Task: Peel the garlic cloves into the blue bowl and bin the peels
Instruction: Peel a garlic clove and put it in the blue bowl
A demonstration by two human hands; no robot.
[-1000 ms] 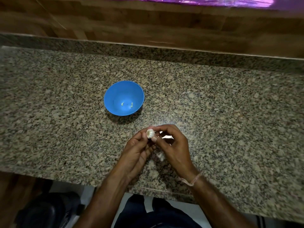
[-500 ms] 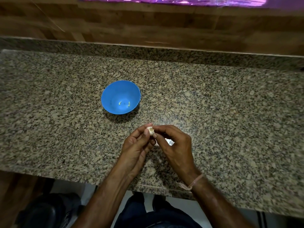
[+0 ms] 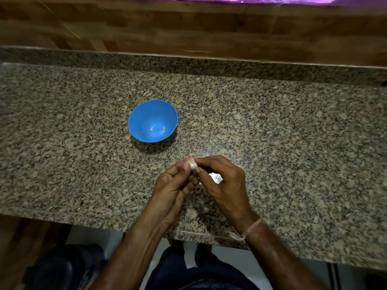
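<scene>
A small white garlic piece [image 3: 192,164] is held above the granite counter [image 3: 282,143], pinched between the fingertips of both hands. My left hand [image 3: 174,185] grips it from the left with thumb and fingers. My right hand [image 3: 225,181] pinches it from the right, and a pale bit of peel [image 3: 216,177] shows under its curled fingers. The blue bowl [image 3: 144,114] stands upright on the counter beyond my hands, to the left. Two small peeled cloves [image 3: 157,129] lie in its bottom.
A raised granite ledge and a wooden wall [image 3: 188,28] close off the counter's far side. The counter's front edge [image 3: 104,222] runs just under my wrists. A dark round object [image 3: 56,268] sits on the floor at the lower left.
Both hands stay together on the garlic and have shifted only slightly. The fingers have turned the garlic a little; it now shows more plainly between the fingertips.
</scene>
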